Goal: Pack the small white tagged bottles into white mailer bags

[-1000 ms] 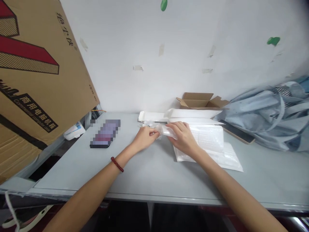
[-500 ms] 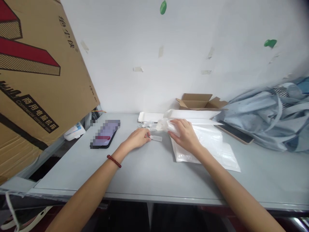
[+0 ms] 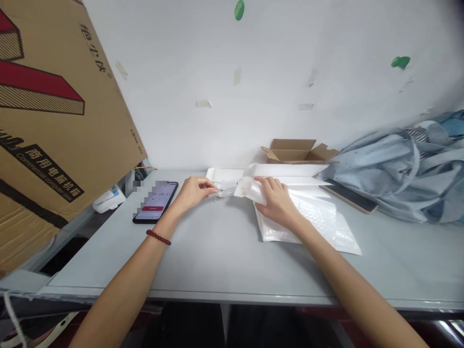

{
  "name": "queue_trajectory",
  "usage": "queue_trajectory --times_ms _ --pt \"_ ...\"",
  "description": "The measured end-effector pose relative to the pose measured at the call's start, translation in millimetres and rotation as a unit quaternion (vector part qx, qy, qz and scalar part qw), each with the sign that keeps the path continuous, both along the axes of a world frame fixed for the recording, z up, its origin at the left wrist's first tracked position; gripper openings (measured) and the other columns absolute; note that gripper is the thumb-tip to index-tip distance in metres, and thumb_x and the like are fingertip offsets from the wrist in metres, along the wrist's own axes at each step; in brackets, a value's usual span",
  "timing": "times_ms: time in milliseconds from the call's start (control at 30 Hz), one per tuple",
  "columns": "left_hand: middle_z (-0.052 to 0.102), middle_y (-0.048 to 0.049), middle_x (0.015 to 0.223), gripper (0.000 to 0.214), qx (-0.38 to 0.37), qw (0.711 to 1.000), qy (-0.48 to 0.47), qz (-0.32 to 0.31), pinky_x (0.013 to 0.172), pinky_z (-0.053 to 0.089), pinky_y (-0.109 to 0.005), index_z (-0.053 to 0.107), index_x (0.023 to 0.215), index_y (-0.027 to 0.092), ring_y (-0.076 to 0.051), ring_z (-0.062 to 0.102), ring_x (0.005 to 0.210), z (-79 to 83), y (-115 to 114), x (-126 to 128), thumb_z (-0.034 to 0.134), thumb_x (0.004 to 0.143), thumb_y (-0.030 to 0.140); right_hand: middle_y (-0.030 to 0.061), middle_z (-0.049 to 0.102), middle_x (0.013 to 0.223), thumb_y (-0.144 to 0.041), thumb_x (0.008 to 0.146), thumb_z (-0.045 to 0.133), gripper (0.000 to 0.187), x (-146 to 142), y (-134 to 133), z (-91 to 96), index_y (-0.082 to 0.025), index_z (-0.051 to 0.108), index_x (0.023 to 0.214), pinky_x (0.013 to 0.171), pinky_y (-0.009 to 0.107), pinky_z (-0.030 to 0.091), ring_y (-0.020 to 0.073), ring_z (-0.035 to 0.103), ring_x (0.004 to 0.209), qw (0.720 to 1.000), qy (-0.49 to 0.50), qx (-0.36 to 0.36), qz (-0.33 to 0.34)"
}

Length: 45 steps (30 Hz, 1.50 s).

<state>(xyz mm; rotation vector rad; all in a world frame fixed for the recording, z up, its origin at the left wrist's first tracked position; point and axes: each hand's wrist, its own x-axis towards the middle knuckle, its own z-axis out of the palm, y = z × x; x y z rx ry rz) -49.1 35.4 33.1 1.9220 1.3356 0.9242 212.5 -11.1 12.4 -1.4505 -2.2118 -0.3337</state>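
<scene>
My left hand (image 3: 197, 190) is pinched at the left end of a small cluster of clear plastic pieces (image 3: 226, 187). What lies between its fingertips is too small to make out. My right hand (image 3: 278, 200) is wrapped round a crumpled translucent plastic bag (image 3: 251, 188), whose end points toward the cluster. Under and beside this hand lie white bubble mailers (image 3: 315, 217), partly covered by the hand and forearm. Behind the bag stands a folded white sheet or card (image 3: 286, 170), and a flat white box (image 3: 226, 175) lies behind the cluster.
A phone with a lit screen (image 3: 155, 203) lies to the left, and a dark phone-like slab (image 3: 350, 195) to the right. An open cardboard box (image 3: 299, 153) stands by the wall. A large carton (image 3: 68, 121) leans at left; blue-grey cloth (image 3: 395, 169) is heaped at right.
My left hand has moved left and slightly back; the small translucent tube at its fingertips no longer shows apart from the cluster. My right hand stays on the bag. The view has shifted slightly.
</scene>
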Motion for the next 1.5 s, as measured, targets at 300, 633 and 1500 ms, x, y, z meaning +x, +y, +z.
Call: queue_trajectory --times_ms 300,633,1500 --pt "0.066 -0.0059 0.083 0.016 0.203 0.962 0.176 -0.048 0.07 0.041 -0.028 0.073 0.081 0.018 -0.017 0.059 0.074 -13.6 -3.7 11.5 0.057 0.083 0.019 0.0126 0.054 0.115 -0.014 0.072 0.056 0.056 -2.5 0.3 -0.7 -0.018 0.041 0.126 0.08 0.039 0.038 0.0291 0.047 0.102 0.998 0.001 -0.019 0.068" --pt "0.059 -0.0012 0.07 0.024 0.181 0.971 0.052 -0.147 0.069 0.04 -0.025 0.065 0.064 0.017 -0.013 0.053 0.069 -23.0 -33.8 55.0 0.05 0.082 0.011 0.0103 0.058 0.11 -0.007 0.065 0.053 0.059 -13.3 -4.3 -5.4 -0.017 0.044 0.122 0.082 0.039 0.038 0.0278 0.047 0.099 0.991 0.011 -0.032 0.133" --pt "0.05 0.0039 0.059 0.019 -0.146 0.965 -0.16 -0.144 0.05 0.033 -0.02 0.061 0.065 0.014 -0.009 0.046 0.055 -11.4 -32.6 42.4 0.073 0.064 0.029 0.0118 0.058 0.107 -0.008 0.071 0.053 0.053 -25.4 -16.7 2.6 -0.015 0.044 0.123 0.076 0.037 0.039 0.0251 0.048 0.095 0.967 0.037 0.103 0.231"
